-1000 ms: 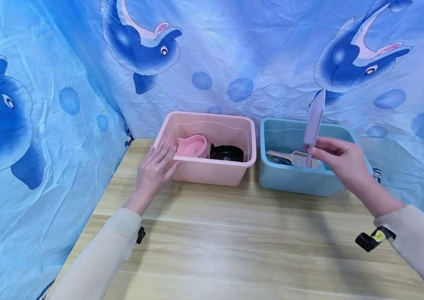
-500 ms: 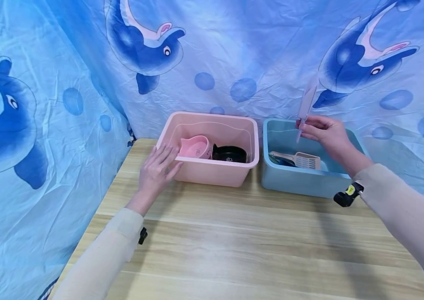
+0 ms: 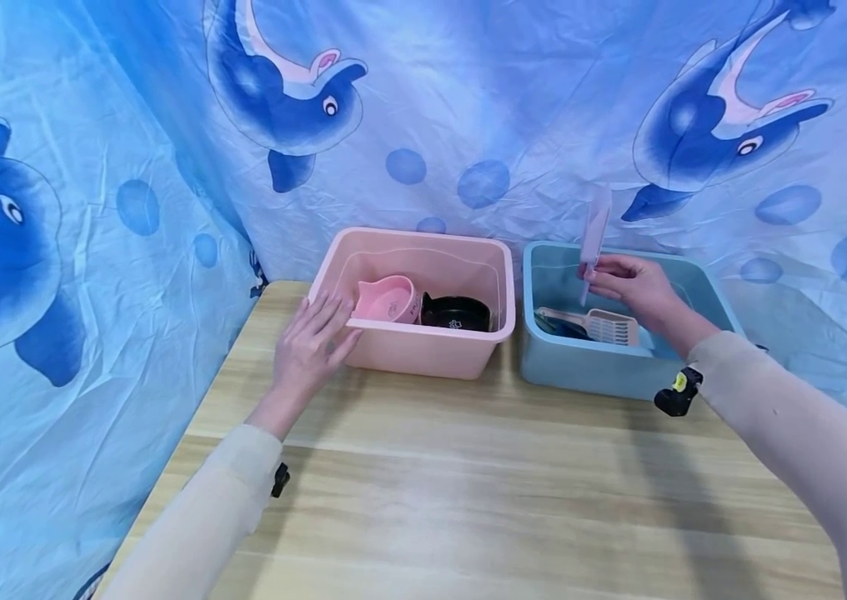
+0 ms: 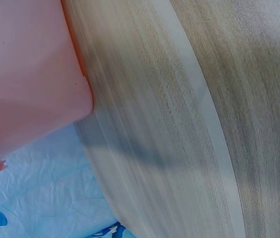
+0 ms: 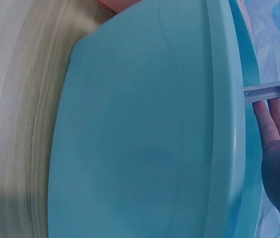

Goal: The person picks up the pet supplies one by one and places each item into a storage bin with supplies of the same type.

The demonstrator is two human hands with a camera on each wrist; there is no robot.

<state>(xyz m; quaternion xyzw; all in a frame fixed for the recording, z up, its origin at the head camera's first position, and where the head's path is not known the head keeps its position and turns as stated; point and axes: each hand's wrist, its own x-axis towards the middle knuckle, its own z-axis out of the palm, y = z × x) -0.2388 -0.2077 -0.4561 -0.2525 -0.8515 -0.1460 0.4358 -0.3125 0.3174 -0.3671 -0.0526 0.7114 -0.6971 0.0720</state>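
Note:
My left hand [image 3: 311,342] rests on the front left corner of the pink bin [image 3: 416,354], its fingers laid out over the rim. In that bin sit a pink cat-eared bowl [image 3: 388,300] and a black bowl [image 3: 457,314]. With its thumb and fingers, my right hand [image 3: 637,287] pinches a flat lilac tool [image 3: 594,229] above the blue bin [image 3: 588,367]. The tool stands nearly upright and edge-on, so its kind is unclear; the right wrist view shows only a strip of the lilac tool [image 5: 268,91]. A beige litter scoop [image 3: 607,325] lies inside the blue bin.
Dark and green items [image 3: 562,327] lie partly under the scoop's handle. Both bins stand side by side at the back of the wooden table [image 3: 423,483], with a narrow gap between them. A blue dolphin-print curtain [image 3: 431,108] hangs close behind and at the left.
My right hand has moved left and farther back over the blue bin with the lilac tool, then slightly lower. The left hand has stayed on the pink bin's rim.

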